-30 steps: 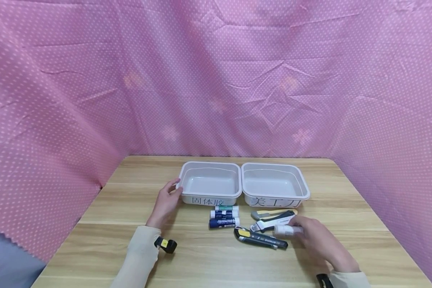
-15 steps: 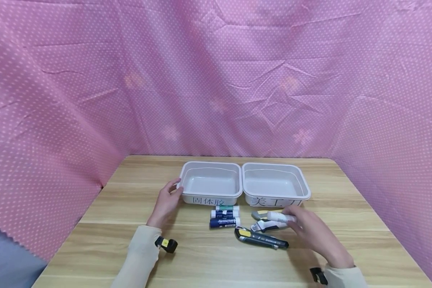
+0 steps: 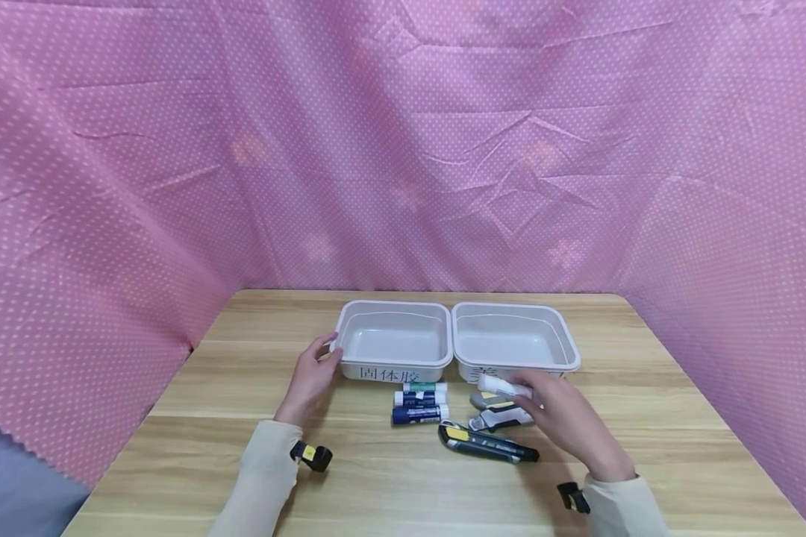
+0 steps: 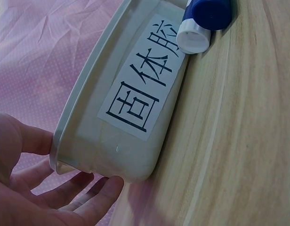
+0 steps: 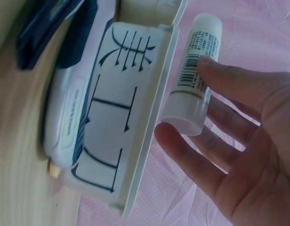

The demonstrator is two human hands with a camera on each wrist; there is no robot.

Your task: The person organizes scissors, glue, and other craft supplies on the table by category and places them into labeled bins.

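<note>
My right hand (image 3: 564, 414) pinches a white glue stick (image 5: 197, 70) between thumb and fingers, raised just before the right plastic bin (image 3: 510, 347). My left hand (image 3: 311, 379) holds the left end of the other bin (image 4: 135, 155), its thumb at the rim and fingertips against the side wall. Both light grey bins are without contents and carry labels with black characters. Below the held stick lie a yellow-and-grey utility knife (image 3: 485, 401) and a white-and-black utility knife (image 3: 504, 418), partly hidden by my right hand. A black-and-yellow utility knife (image 3: 486, 443) lies nearer me.
In front of the left bin lie three more glue sticks: a green one (image 3: 423, 387), a blue one (image 3: 419, 399) and a darker blue one (image 3: 416, 415). Wooden tabletop (image 3: 403, 492) surrounds everything, and a pink dotted cloth (image 3: 403, 149) hangs behind and at both sides.
My right hand has carried the glue stick leftward and up from over the utility knives toward the front of the right bin. My left hand stays at its bin.
</note>
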